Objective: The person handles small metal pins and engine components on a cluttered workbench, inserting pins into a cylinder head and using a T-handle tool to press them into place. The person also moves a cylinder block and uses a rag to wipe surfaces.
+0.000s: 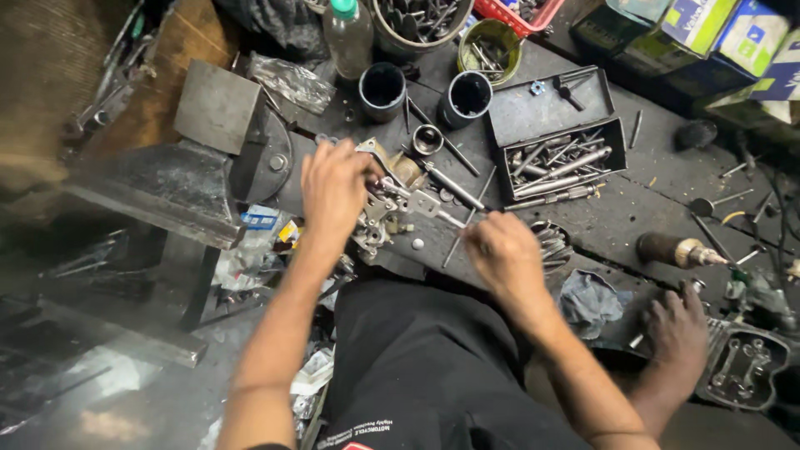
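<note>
— What sits at the far left of the bench?

— A heavy grey vise [179, 171], bolted at the bench edge, with scraps of plastic wrap and small packets lying below it.

— And the left hand?

— The left hand [333, 190] lies over a small metal part, a carburettor-like assembly [385, 208], its fingers curled down around the upper side and clamped on it. The part rests on the dark, greasy workbench [633, 208] just right of the vise.

— What lies behind it?

— A clear plastic bottle with a green cap [348, 33], then two black cylindrical sleeves [382, 90] standing upright, side by side, and a small metal ring between them and the part.

— The right hand?

— The right hand [504, 254] is just right of the part, fingers bunched together near a thin metal rod [458, 237] that slants across the bench. I cannot tell whether it actually pinches the rod. The two hands are apart, the part between them.

— Further right?

— An open black metal box [562, 162] full of bolts and pins, a blue-grey rag [587, 300] near the bench edge, and a brown-handled tool [679, 250] lying on its side.

— Anyone else?

— Another person's hand [679, 329] rests flat at the lower right, beside a dark engine cover [746, 367].
</note>
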